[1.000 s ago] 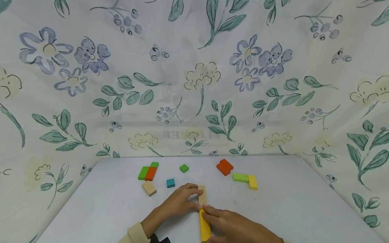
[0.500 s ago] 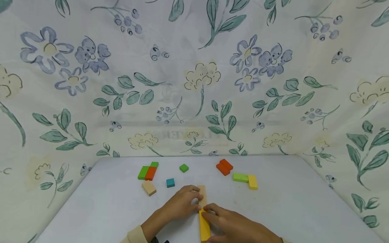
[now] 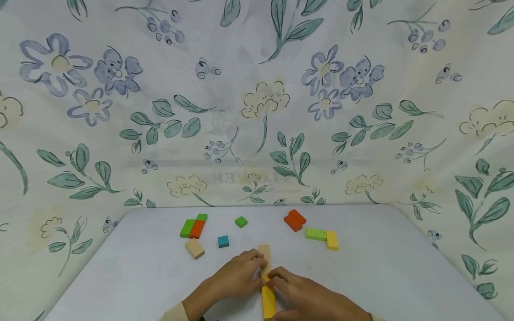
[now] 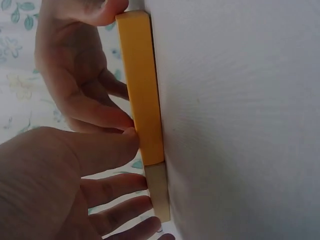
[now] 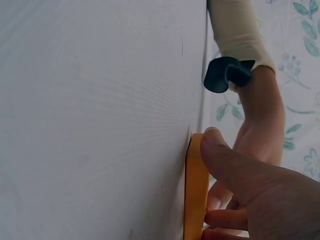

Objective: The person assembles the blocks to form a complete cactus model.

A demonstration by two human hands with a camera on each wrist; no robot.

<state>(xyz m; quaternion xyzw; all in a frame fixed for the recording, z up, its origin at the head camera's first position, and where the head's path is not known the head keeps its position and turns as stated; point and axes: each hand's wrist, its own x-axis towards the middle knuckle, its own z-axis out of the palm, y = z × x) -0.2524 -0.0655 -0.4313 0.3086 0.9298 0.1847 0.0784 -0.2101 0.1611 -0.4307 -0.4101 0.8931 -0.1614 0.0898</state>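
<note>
A long yellow block (image 3: pixel 269 304) lies on the white table, its far end meeting a beige wooden block (image 3: pixel 265 251) in one straight line. My right hand (image 3: pixel 307 294) holds the yellow block lengthwise, thumb at its near end and fingertips close to the joint. Beside the joint, my left hand (image 3: pixel 238 276) rests its thumb on the yellow block (image 4: pixel 140 75). In the left wrist view its other fingers reach along the beige block (image 4: pixel 157 187). The right wrist view shows the right thumb over the near end of the yellow block (image 5: pixel 196 192).
Farther back lie a blue block (image 3: pixel 223 241), a loose beige block (image 3: pixel 194 248) and a green block (image 3: pixel 241 221). A green-and-red group (image 3: pixel 196 228) sits at left. Red blocks (image 3: pixel 295 220), a light green block (image 3: pixel 316 234) and a yellow block (image 3: pixel 332 240) are at right. Floral cloth (image 3: pixel 257 133) hangs behind.
My left hand has slid slightly toward me, its thumb passing from near the joint onto the yellow block. The right hand stays nearly in place; the blocks look unmoved.
</note>
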